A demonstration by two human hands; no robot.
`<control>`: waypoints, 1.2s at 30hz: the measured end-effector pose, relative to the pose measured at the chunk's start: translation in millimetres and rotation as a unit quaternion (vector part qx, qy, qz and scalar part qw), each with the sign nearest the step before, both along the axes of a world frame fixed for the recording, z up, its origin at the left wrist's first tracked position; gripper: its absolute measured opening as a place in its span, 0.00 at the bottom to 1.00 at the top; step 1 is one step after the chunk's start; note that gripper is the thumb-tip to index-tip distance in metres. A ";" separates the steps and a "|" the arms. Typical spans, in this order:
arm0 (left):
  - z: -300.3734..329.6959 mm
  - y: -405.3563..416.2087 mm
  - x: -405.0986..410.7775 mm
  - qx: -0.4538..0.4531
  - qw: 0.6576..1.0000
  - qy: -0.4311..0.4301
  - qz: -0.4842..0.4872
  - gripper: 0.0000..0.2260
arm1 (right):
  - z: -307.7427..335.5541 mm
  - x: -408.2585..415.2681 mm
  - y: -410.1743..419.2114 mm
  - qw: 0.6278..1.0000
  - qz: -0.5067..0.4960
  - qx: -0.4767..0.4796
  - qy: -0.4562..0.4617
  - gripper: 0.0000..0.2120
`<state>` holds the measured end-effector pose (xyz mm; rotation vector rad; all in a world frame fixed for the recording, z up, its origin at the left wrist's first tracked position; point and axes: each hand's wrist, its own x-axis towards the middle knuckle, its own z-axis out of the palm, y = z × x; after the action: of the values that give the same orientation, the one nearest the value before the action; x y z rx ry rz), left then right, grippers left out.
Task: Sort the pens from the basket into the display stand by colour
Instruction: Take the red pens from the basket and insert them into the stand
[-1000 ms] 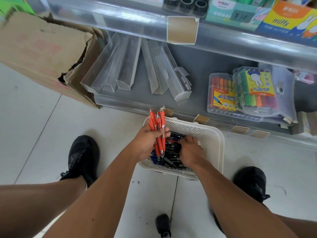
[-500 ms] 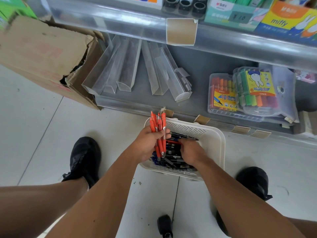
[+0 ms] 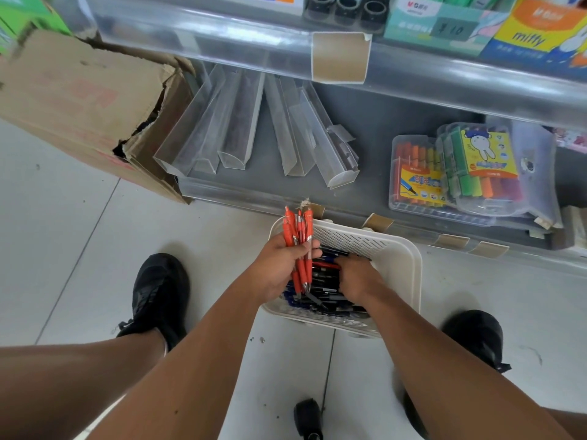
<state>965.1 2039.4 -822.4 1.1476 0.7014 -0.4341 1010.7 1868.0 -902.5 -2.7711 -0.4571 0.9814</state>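
At centre frame our left hand (image 3: 279,268) grips a bundle of red pens (image 3: 298,246) over the white basket (image 3: 403,265); our right hand (image 3: 355,274) digs, fingers curled, among dark pens (image 3: 327,296), grasp unclear. Adding more risks the fat bundle slipping loose.

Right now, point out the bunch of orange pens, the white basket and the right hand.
bunch of orange pens (image 3: 298,230): head view, on the upper barrels above the left hand's grip.
white basket (image 3: 400,268): head view, on the bare right wall.
right hand (image 3: 357,276): head view, on the back of the hand.
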 end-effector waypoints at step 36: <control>-4.2 0.2 0.3 0.004 1.000 0.011 -0.006 0.09 | -0.3 -5.1 -11.8 0.999 0.009 -0.014 -0.030 0.20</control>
<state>965.4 2039.6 -826.5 1.1574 0.7153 -0.4550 1005.5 1856.2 -902.7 -2.8338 -0.4813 0.9170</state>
